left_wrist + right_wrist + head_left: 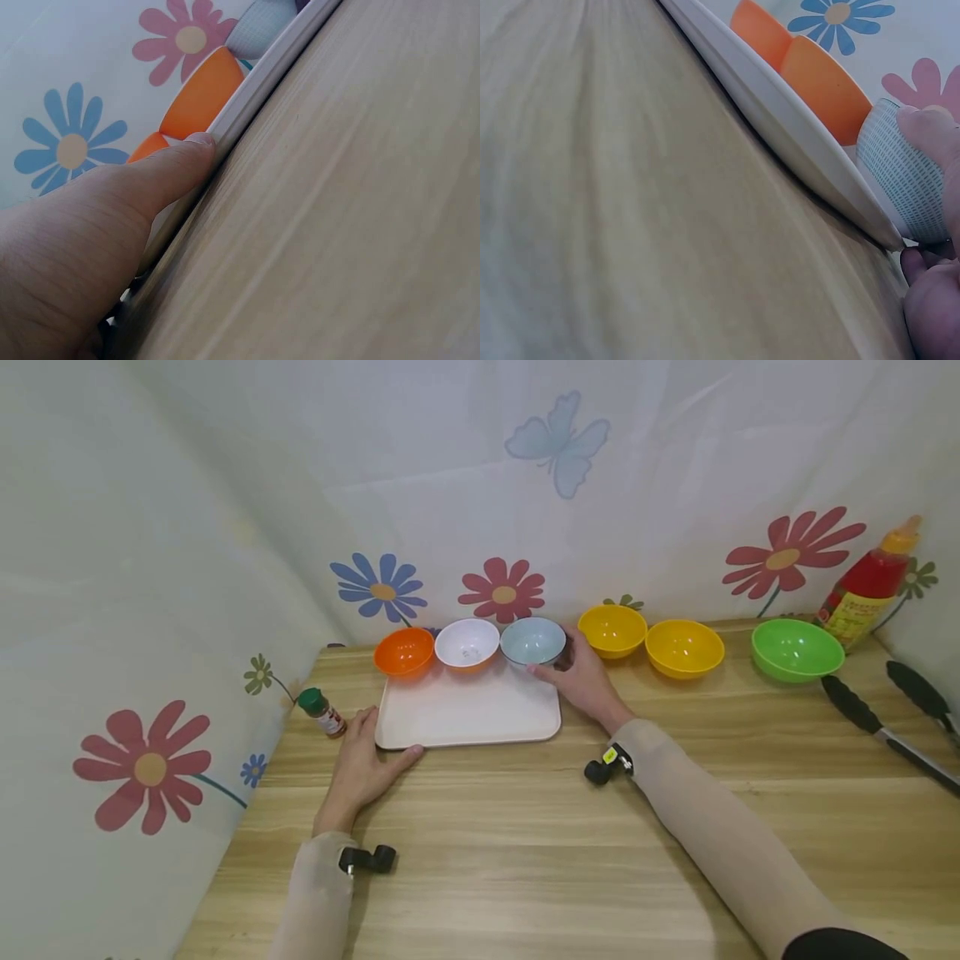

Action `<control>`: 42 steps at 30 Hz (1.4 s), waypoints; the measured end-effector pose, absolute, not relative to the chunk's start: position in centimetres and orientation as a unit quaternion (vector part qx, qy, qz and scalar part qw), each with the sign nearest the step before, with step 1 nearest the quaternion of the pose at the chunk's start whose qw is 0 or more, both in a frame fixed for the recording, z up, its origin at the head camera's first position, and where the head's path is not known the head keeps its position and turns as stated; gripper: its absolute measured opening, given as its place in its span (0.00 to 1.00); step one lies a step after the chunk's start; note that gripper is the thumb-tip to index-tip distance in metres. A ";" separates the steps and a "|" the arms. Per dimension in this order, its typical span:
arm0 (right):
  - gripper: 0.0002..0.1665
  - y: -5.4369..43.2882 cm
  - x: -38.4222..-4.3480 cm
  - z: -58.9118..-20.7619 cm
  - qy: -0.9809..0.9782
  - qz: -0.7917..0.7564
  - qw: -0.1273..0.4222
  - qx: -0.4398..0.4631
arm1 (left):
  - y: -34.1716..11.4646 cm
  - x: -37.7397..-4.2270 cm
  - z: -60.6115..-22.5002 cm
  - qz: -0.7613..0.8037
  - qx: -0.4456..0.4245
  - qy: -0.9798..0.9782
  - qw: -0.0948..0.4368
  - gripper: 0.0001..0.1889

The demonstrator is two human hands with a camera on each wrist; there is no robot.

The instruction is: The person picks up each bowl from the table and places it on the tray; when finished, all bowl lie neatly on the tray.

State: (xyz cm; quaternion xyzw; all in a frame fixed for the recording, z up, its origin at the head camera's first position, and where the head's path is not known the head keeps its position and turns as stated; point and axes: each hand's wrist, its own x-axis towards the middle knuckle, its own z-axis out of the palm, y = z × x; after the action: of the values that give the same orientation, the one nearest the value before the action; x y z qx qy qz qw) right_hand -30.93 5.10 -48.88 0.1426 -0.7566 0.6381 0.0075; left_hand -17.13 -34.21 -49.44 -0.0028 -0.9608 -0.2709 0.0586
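Observation:
A white rectangular tray [468,710] lies on the wooden table, with three bowls in a row at its back. They are an orange bowl [405,664], a bowl white inside and orange outside [467,647], and a light blue bowl [532,646] with a patterned outer wall. My left hand [363,772] rests at the tray's front left corner, its straight thumb [176,165] touching the rim and its other fingers along the left side. With the thumb at its front wall and fingers at its right side, my right hand [588,681] holds the light blue bowl. Some right fingertips are hidden.
A small green-capped seasoning bottle [322,714] is left of the tray. Along the back right stand two yellow bowls, one [612,631] behind the other [684,652], a green bowl [797,652] and a red sauce bottle [866,589]. Black-tipped tongs [892,739] lie at right.

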 end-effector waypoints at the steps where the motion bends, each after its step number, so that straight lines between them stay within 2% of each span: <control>1: 0.57 5.1 -31.0 -48.8 -0.755 0.640 0.007 0.145 | -34.2 -17.1 -49.4 -0.270 -0.002 -0.961 0.058 0.62; 8: 0.57 5.3 -31.1 -48.3 -0.751 0.645 -0.002 0.140 | -33.9 -17.3 -49.1 -0.271 -0.003 -0.961 0.057 0.62; 14: 0.56 5.6 -31.0 -48.8 -0.755 0.640 0.014 0.140 | -33.9 -17.4 -49.0 -0.271 -0.006 -0.961 0.057 0.61; 33: 0.63 6.4 -28.6 -47.7 -0.780 0.615 -0.014 0.113 | -34.7 -17.0 -49.3 -0.269 -0.008 -0.961 0.064 0.62; 42: 0.59 7.8 -26.7 -45.8 -0.791 0.607 -0.020 0.075 | -34.3 -17.0 -49.3 -0.269 -0.010 -0.961 0.059 0.62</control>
State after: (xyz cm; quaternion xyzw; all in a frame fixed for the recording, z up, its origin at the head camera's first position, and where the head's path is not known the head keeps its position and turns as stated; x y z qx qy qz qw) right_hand -26.69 7.82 -45.76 0.0754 -0.7906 0.6074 -0.0195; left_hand -16.96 -34.33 -49.33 -0.0103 -0.9614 -0.2686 0.0586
